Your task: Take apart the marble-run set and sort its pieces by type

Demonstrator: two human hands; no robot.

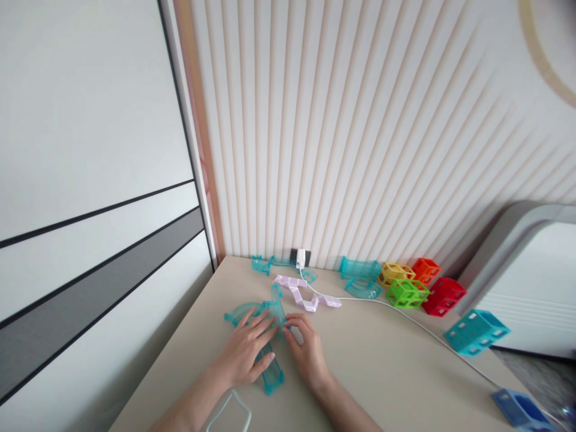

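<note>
From my head view, looking down at the table [360,372], my left grip [249,349] is spread flat and loose, its fingers reaching across clear teal track pieces, clasping nothing. A curved piece [240,314] shows beyond its fingertips, and a straight piece [273,379] pokes out beneath, slanting towards me past my thumb.

My right grip [306,348] is bent, thumb and forefinger at the near end of another teal piece [277,306], which leans away between my two grips. I can't tell whether they are pinched tight on it or only touching.

Just beyond lies a lilac folding toy [297,295], bent in angles. By the ribbed wall [292,150] are more teal pieces [360,268], some left and some right of a white charger [300,258]. Its cable [382,302] runs off to my right, past yellow, orange, green [407,285] and red blocks, then a teal block [472,336] and a blue one. A pale loop [247,414] lies near my left forearm.
</note>
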